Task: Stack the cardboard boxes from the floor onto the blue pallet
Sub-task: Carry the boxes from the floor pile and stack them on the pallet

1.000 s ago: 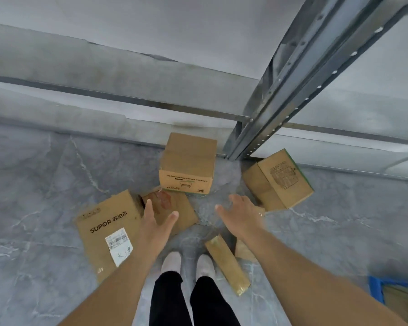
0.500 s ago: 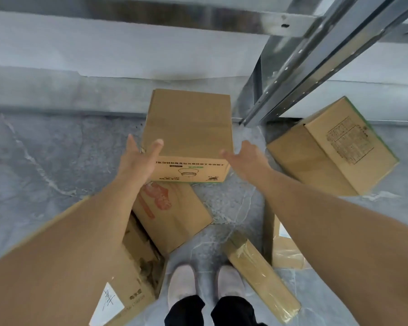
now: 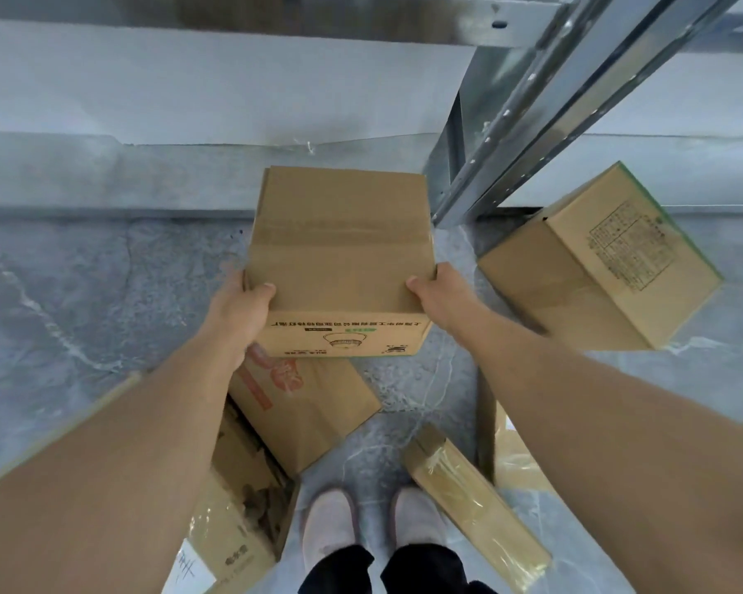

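Grey marbled floor [image 3: 82, 302], white wall and a metal rack upright [image 3: 528, 109] behind. Item one: cardboard box [image 3: 344, 250] with a taped top seam and printed near face, sitting at the wall's foot, its near edge over a flat red-printed box [image 3: 305, 400]. Left hand [image 3: 243, 308] grips its left near corner, thumb on top, fingers down the side; right hand [image 3: 436, 293] grips the right near corner likewise. Whether it has left the floor cannot be told. Surrounding stock: a tilted box with a printed table and green edge [image 3: 601, 267] to the right, a slim taped carton [image 3: 477, 503] by the person's shoes [image 3: 374, 529], an open labelled box [image 3: 232, 529] under the left forearm, another box [image 3: 511, 456] partly hidden by the right forearm. Blue pallet: not in view. Risks, as judged: both grips sit at the near corners only, so the far end may dip and slip on lifting; the loose cartons around the feet invite a trip on turning away.
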Tool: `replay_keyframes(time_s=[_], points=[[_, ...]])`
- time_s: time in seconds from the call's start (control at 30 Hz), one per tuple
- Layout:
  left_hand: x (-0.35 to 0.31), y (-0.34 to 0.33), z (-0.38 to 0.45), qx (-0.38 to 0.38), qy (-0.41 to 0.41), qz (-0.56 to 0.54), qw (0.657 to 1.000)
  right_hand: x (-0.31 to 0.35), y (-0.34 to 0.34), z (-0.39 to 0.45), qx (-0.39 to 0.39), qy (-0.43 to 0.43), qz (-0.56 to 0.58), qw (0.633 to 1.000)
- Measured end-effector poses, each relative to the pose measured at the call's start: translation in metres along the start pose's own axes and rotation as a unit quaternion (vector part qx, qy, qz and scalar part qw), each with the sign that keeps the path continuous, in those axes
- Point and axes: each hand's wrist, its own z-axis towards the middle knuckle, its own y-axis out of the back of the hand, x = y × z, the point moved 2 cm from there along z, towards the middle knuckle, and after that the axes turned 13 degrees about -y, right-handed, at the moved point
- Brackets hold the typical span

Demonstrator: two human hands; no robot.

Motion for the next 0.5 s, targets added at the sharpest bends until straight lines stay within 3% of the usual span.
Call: replay_keyframes(time_s=[0.23, 0.5], points=[[-0.071, 0.019, -0.109, 0.055, 0.014, -0.030, 0.998, -0.027, 0.078, -0.114, 0.000, -0.028, 0.003, 1.000], [-0.152, 0.030, -0.250, 0.130, -0.024, -0.036, 0.991, -0.078, 0.172, -0.260, -0.006, -0.036, 0.092, 0.995]])
